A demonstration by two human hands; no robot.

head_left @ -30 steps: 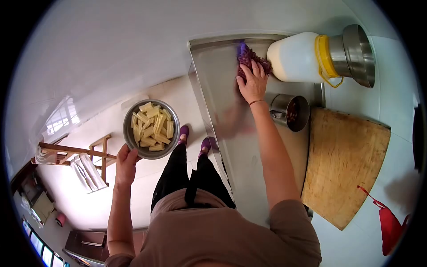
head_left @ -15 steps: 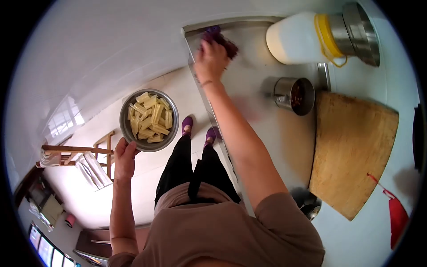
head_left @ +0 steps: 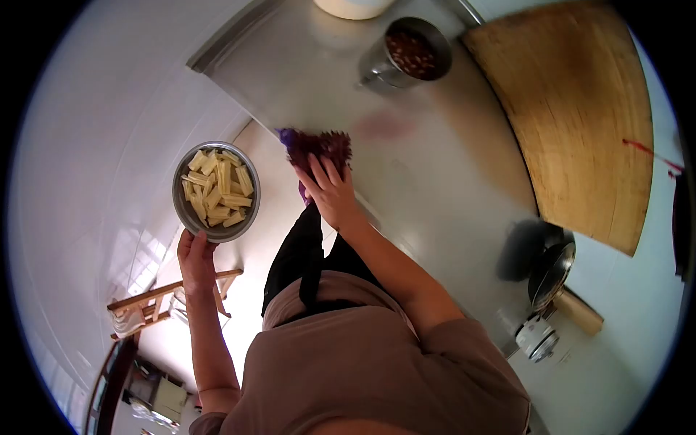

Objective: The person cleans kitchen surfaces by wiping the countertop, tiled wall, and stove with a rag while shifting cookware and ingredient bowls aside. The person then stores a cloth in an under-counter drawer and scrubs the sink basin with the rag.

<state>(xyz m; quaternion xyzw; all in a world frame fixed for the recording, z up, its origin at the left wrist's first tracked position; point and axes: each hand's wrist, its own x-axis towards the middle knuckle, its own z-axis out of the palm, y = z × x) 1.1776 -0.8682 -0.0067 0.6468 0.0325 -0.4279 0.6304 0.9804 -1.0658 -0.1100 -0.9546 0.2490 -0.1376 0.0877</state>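
Observation:
My left hand (head_left: 197,262) grips the near rim of a round metal bowl (head_left: 230,234), held out to the left above the floor. Pale yellow, ridged stick pieces (head_left: 221,181) fill it; they look like dried tofu skin. On the front edge of the steel counter (head_left: 449,174), my right hand (head_left: 332,199) presses a dark red, shaggy cleaning cloth (head_left: 333,147) with a purple patch at one end. The fingers lie over the near side of the cloth, and its far part sticks out beyond them.
A metal mug (head_left: 377,69) with reddish-brown bits inside stands farther back on the counter. Behind it leans a large wooden cutting board (head_left: 558,109). A dark pan (head_left: 552,275) is at the right, a white container (head_left: 354,7) at the top, a wooden chair (head_left: 156,293) at lower left.
The right hand has brought the cloth along the counter edge from the far corner toward my body. My view has turned; the left hand still holds the bowl.

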